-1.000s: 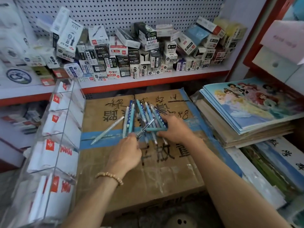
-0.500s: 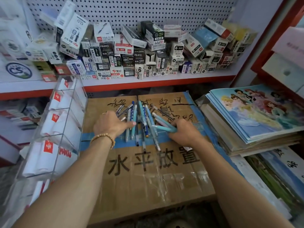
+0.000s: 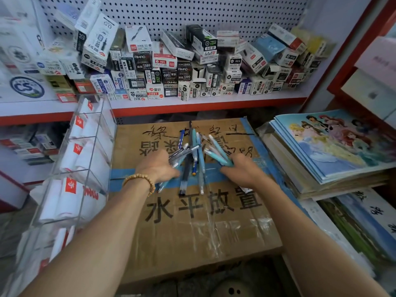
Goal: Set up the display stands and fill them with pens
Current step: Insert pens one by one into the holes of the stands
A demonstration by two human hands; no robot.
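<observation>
Both hands' fingers grip pens: left hand [image 3: 157,168] and right hand [image 3: 243,171], over the cardboard box [image 3: 192,228].

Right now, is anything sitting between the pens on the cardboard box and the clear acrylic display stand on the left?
Nothing visible blocks it. The blue and white pens lie on the brown cardboard box, and the clear acrylic display stand stands right beside the box's left edge.

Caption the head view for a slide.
Both hands, left and right, gather loose pens on a cardboard box beside a clear display stand.
</observation>
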